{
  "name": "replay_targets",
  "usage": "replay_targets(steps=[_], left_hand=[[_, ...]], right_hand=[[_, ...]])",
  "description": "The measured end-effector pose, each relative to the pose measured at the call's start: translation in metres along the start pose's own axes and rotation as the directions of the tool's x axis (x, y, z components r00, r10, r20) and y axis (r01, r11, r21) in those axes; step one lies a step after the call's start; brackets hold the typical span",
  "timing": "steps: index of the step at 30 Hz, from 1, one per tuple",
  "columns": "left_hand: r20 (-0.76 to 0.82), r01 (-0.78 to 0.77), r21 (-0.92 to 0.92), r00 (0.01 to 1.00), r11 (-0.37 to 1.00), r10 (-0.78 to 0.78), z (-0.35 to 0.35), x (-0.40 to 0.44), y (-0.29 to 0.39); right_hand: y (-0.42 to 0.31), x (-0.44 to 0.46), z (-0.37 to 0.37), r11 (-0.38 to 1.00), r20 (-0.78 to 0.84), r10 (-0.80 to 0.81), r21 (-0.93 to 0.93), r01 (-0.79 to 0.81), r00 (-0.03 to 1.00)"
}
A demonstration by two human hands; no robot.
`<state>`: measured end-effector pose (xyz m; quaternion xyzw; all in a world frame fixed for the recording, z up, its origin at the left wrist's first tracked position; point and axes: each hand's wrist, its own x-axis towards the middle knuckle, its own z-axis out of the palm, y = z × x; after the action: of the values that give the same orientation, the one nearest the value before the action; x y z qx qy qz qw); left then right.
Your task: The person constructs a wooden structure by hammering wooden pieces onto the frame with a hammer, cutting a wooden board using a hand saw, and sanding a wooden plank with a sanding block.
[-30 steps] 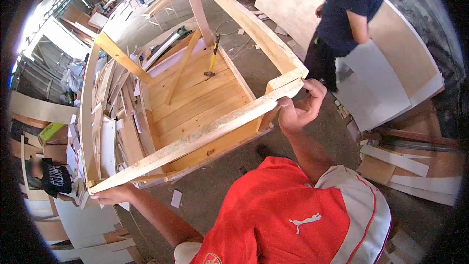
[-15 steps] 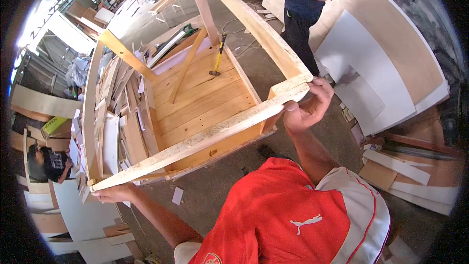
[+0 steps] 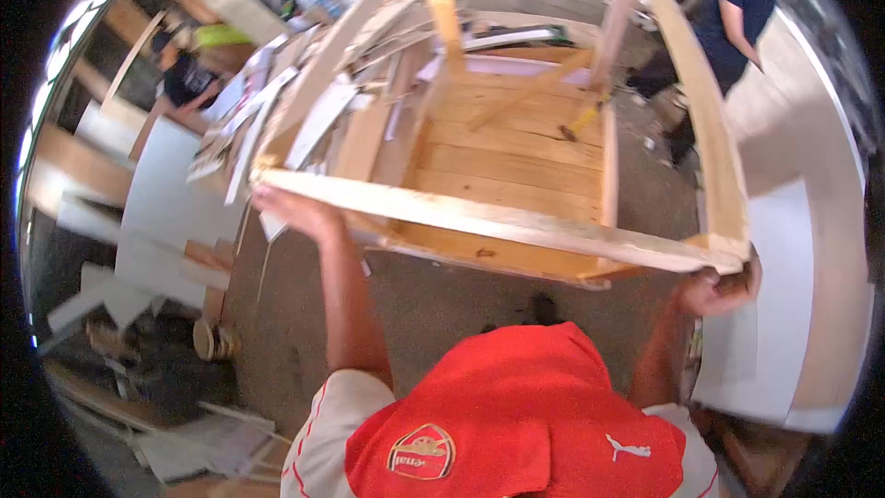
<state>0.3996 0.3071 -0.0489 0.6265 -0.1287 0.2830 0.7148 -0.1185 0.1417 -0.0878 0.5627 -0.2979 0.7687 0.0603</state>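
The head view is showing a dark floor (image 3: 438, 304) spreading beneath the work, with a large open wooden frame (image 3: 703, 115) standing out over it, directly ahead of the wearer and stretching away from both hands. Pale sheets (image 3: 770, 286) are lying along the right side, and a pile of offcuts (image 3: 369, 124) is filling the ground beyond the frame's left side. A co-worker in a dark top (image 3: 742, 5) is standing past its far right corner; another person (image 3: 189, 78) is staying low at the far left. Inside the frame, a plank base (image 3: 516, 161) is stretching below the rails. The near rail (image 3: 479, 217) is the part lying right at the hands: its long axis is running crosswise before the chest, slanting lower in view toward the right end. A loose slat (image 3: 530, 89) is lying diagonally over the far part of the base, with a yellow-handled hammer (image 3: 581, 120) resting to its right, out of reach of either grip. The hands are set wide apart, the left hand (image 3: 297, 209) clasping the rail's left end from below, the right hand (image 3: 721, 290) curling under the right corner and appearing nearer the body, its fingers partly blurred.
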Motion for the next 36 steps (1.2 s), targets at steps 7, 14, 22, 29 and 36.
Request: replay_targets(steps=[7,14,22,29,36], left_hand=[[0.069,0.142,-0.156,0.989,0.977,-0.133,0.000,-0.014,0.039],[0.012,0.159,-0.316,0.986,0.935,-0.164,0.007,-0.009,0.025],[0.027,0.259,-0.476,0.959,0.840,-0.281,0.011,-0.009,0.020],[0.020,0.378,-0.531,0.900,0.758,-0.435,0.014,-0.012,0.039],[-0.039,0.405,-0.551,0.861,0.730,-0.507,0.014,-0.016,0.030]], right_hand=[[-0.014,0.003,0.005,0.997,-0.016,0.073,0.032,-0.072,0.997],[-0.008,0.006,0.004,0.995,0.008,-0.059,-0.079,0.060,0.998],[-0.009,0.010,0.007,0.972,0.038,-0.193,-0.126,0.196,0.980],[-0.012,0.008,0.002,0.971,0.046,-0.199,-0.129,0.203,0.979],[-0.017,0.010,-0.002,0.942,0.076,-0.224,-0.237,0.236,0.971]])
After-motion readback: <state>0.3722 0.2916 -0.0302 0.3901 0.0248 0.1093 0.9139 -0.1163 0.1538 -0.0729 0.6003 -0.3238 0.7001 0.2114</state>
